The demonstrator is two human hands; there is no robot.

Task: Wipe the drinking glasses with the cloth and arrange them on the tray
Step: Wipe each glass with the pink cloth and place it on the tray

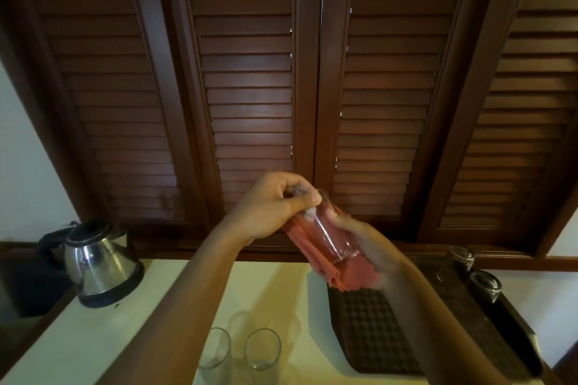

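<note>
Dark louvred wood shutters (250,87) back a pale counter (93,347). Wipe step judged in hand: clear smooth glass (330,234) is held aloft, above tray (375,337), left hand (269,206) fingers closed on its upper end, right hand (369,250) cupping it w/ soft pink cloth (341,275). Next: seat it on dimpled dark tray w/o clinking two glasses (469,272) at tray's far side. Two glasses (240,350) left of tray judged unwiped.

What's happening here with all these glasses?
A person is drying a drinking glass. The left hand grips it near the rim, and the right hand cradles it in a pink cloth. Two glasses stand upright on the pale counter, and two more sit upside down on the dark tray. A metal kettle stands at the left.
</note>
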